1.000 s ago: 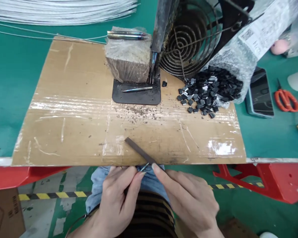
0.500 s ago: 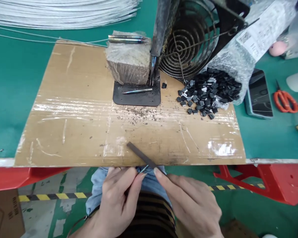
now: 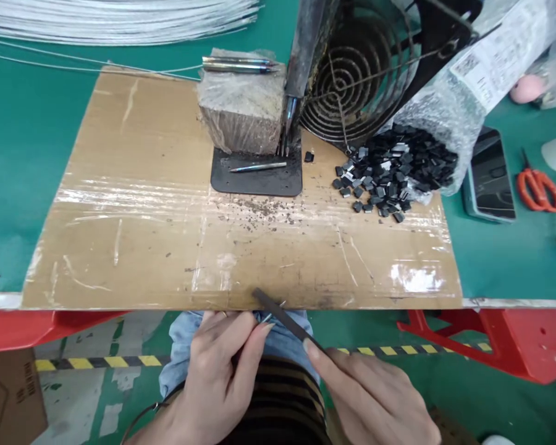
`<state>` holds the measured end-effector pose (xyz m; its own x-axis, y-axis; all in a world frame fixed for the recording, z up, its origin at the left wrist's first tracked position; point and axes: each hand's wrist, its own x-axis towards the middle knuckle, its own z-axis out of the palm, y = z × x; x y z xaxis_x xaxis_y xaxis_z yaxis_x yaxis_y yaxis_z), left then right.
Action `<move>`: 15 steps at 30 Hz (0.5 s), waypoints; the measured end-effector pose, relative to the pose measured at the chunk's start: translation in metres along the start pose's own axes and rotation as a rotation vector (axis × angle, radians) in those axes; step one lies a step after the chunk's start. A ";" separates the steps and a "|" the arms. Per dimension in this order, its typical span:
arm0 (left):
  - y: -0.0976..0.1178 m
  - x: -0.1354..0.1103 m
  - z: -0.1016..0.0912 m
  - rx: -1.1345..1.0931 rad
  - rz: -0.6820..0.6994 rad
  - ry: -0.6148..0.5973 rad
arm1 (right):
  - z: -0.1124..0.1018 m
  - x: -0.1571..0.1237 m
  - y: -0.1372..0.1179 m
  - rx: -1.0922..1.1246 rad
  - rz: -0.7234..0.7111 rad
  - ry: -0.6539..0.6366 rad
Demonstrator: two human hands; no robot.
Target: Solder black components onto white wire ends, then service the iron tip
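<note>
My left hand (image 3: 222, 361) is closed over the cardboard's front edge, thumb and forefinger pinching a slim metal soldering iron tip (image 3: 267, 318) that points up and right. A dark flat file (image 3: 290, 322) is gripped in my right hand (image 3: 373, 389), its thumb lying along the tool. The file slants up to the left and lies across the soldering iron tip, seemingly touching it. A similar tip (image 3: 258, 167) rests on a black plate (image 3: 254, 183) further back. Several more (image 3: 236, 65) lie atop a plastic-wrapped block (image 3: 241, 105).
A metal soldering iron (image 3: 301, 55) stands by a round fan grille (image 3: 340, 89). Small black pieces (image 3: 398, 164) spill from a bubble-wrap bag (image 3: 445, 111). A phone (image 3: 491, 176) and orange-handled scissors (image 3: 540, 190) lie right. White wires (image 3: 120, 21) fill the back left; debris dots the cardboard (image 3: 134, 247).
My right hand has drawn the file down and to the right across the soldering iron tip. My left hand stays nearly still, and the view has shifted slightly.
</note>
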<state>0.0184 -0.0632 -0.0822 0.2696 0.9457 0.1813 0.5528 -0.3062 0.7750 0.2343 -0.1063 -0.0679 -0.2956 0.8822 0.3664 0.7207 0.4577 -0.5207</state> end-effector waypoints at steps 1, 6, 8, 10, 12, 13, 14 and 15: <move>0.000 0.000 0.000 0.006 0.003 0.001 | -0.001 -0.001 0.000 0.002 0.000 -0.007; 0.000 0.000 -0.001 0.062 0.056 0.040 | 0.013 0.017 0.000 0.036 -0.016 0.085; -0.001 0.000 -0.001 0.085 0.071 0.036 | 0.012 0.017 0.000 0.050 -0.012 0.088; -0.002 -0.001 0.000 0.109 0.084 0.028 | 0.005 0.011 -0.001 0.037 0.000 0.030; -0.003 -0.001 0.000 0.123 0.092 0.020 | -0.001 0.004 -0.003 0.020 0.004 -0.016; -0.003 0.000 0.001 0.122 0.092 0.022 | -0.002 0.004 -0.003 0.022 0.006 -0.021; -0.003 0.000 0.001 0.114 0.088 0.024 | 0.000 0.005 -0.003 0.025 0.002 -0.008; -0.002 0.001 0.001 0.100 0.082 0.026 | 0.003 0.008 -0.003 0.029 -0.003 0.025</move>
<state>0.0178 -0.0619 -0.0843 0.2970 0.9192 0.2585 0.6057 -0.3906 0.6932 0.2282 -0.1005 -0.0659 -0.2816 0.8779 0.3872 0.7014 0.4637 -0.5413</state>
